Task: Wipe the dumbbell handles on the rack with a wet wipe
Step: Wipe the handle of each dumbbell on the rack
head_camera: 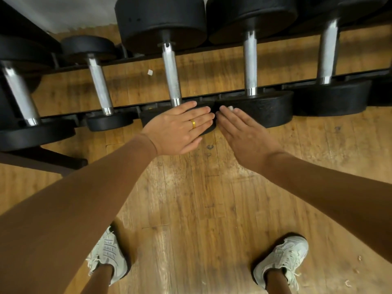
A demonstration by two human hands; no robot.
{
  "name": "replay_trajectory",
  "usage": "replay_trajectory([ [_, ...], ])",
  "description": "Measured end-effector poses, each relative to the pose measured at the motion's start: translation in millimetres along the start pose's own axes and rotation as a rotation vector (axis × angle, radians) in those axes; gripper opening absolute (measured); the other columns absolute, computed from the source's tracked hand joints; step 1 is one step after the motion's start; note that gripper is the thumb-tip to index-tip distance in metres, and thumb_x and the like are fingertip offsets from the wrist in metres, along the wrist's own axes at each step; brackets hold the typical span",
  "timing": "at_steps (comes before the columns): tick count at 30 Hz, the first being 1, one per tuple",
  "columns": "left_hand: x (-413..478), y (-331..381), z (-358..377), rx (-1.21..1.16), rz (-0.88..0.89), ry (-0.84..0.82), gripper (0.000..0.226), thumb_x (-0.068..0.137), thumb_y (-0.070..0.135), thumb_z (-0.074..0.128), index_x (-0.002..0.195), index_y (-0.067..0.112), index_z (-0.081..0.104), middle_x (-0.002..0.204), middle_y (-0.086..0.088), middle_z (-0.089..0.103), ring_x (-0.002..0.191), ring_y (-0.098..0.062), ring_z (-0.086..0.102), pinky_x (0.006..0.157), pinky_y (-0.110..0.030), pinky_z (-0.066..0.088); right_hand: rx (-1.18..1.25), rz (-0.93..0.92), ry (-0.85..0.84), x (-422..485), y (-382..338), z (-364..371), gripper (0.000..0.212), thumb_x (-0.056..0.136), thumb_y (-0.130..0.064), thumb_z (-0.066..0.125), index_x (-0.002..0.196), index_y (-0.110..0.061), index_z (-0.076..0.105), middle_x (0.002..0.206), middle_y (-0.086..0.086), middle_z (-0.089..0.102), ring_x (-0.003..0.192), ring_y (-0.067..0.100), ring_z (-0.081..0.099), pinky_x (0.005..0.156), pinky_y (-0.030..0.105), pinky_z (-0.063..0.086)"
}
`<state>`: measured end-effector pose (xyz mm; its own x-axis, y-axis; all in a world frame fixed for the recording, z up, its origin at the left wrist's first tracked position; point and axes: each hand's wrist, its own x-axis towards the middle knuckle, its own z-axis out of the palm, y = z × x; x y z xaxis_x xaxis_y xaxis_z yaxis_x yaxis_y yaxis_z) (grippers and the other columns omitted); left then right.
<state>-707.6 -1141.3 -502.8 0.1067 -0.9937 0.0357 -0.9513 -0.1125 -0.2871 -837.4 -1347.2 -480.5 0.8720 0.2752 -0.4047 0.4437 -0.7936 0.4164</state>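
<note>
Left grip [180, 128] is laid flat, fingers straight & together, on the near black head [148, 118] of a dumbbell; nothing is clasped. A gold ring [193, 123] is worn on one finger. That dumbbell's steel handle [172, 75] runs away just beyond the fingertips.

Right grip [244, 132] is held just beside the left, also flat w/ straight fingers, at the near head [265, 109] of the next dumbbell. A small white bit of wet wipe [230, 108] is seen under its fingertips, pressed rather than clasped; most of it is hidden.

The next handle [251, 64] stands just beyond the right grip. A third handle [327, 54] lies further to its right, & smaller handles [99, 83] lie left of the left grip. All are carried on the rack [224, 94]. Wooden floor [191, 198] & pale shoes [108, 255] are seen below the wrists.
</note>
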Motion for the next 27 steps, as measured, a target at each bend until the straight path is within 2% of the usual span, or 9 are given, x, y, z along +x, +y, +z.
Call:
replay_trajectory([
  [3,0,-2,-1,-0.001,0.0,0.0,0.055,0.111,0.037,0.031,0.151,0.004,0.048,0.155,-0.014,0.049,0.149,-0.027,0.04,0.126,-0.047,0.024,-0.03,0.01,-0.008,11,-4,-3,0.072,0.101,-0.035,0.022,0.156,0.002,-0.007,0.165,0.022,-0.01,0.152,0.038,-0.016,0.124,0.05,-0.006],
  [7,0,-2,1,-0.005,-0.001,0.01,0.053,0.111,0.036,0.032,0.149,0.004,0.05,0.154,-0.013,0.051,0.148,-0.027,0.042,0.127,-0.046,0.022,0.04,0.071,0.083,-24,18,13,0.075,0.099,-0.029,0.026,0.156,-0.004,-0.015,0.165,0.016,-0.02,0.152,0.032,-0.018,0.125,0.048,-0.001],
  [9,0,-1,1,-0.015,-0.005,0.01,0.053,0.111,0.036,0.032,0.149,0.004,0.051,0.154,-0.013,0.051,0.147,-0.027,0.042,0.127,-0.046,0.022,0.254,0.205,0.155,-43,21,21,0.08,0.099,-0.03,0.037,0.158,-0.007,-0.01,0.166,0.013,-0.017,0.153,0.029,-0.016,0.126,0.047,0.004],
  [11,0,-1,1,-0.016,-0.009,0.006,0.053,0.111,0.036,0.03,0.149,0.004,0.05,0.154,-0.013,0.05,0.148,-0.027,0.042,0.127,-0.046,0.022,0.601,0.404,0.203,-53,12,27,0.085,0.099,-0.037,0.047,0.16,-0.009,-0.006,0.167,0.01,-0.015,0.154,0.026,-0.014,0.126,0.046,0.003],
  [14,1,-1,0,-0.016,-0.011,0.001,0.053,0.111,0.036,0.03,0.15,0.004,0.049,0.155,-0.013,0.049,0.148,-0.027,0.041,0.127,-0.046,0.021,1.016,0.684,0.319,-47,-15,29,0.084,0.101,-0.045,0.043,0.159,-0.006,-0.004,0.167,0.01,-0.013,0.154,0.026,-0.015,0.126,0.041,-0.004],
  [16,3,-1,0,-0.012,-0.007,-0.002,0.053,0.111,0.035,0.031,0.15,0.005,0.048,0.156,-0.013,0.049,0.148,-0.028,0.041,0.127,-0.046,0.021,1.164,0.811,0.418,-34,-25,26,0.078,0.103,-0.041,0.038,0.159,-0.005,-0.002,0.168,0.012,-0.01,0.154,0.026,-0.016,0.126,0.043,-0.003],
  [19,1,-1,-1,-0.019,-0.008,-0.004,0.052,0.111,0.034,0.031,0.15,0.004,0.048,0.155,-0.014,0.049,0.148,-0.028,0.041,0.127,-0.046,0.023,1.202,0.895,0.491,-20,-35,20,0.076,0.104,-0.037,0.039,0.159,-0.002,0.001,0.167,0.015,-0.008,0.153,0.03,-0.016,0.126,0.049,0.001],
  [22,1,0,-2,-0.017,0.003,-0.011,0.052,0.111,0.034,0.029,0.15,0.005,0.048,0.156,-0.014,0.048,0.148,-0.028,0.041,0.127,-0.046,0.023,1.117,0.847,0.489,-24,-44,24,0.074,0.104,-0.032,0.045,0.158,0.001,0.006,0.167,0.017,-0.002,0.154,0.034,-0.011,0.126,0.052,0.007],
  [27,0,-4,2,-0.028,0.009,0.008,0.051,0.111,0.034,0.032,0.149,0.004,0.049,0.155,-0.015,0.049,0.147,-0.029,0.042,0.126,-0.047,0.026,1.041,0.771,0.512,-22,-29,36,0.057,0.105,-0.001,0.035,0.158,-0.002,0.014,0.167,0.016,0.006,0.155,0.032,-0.003,0.124,0.054,0.014],
])
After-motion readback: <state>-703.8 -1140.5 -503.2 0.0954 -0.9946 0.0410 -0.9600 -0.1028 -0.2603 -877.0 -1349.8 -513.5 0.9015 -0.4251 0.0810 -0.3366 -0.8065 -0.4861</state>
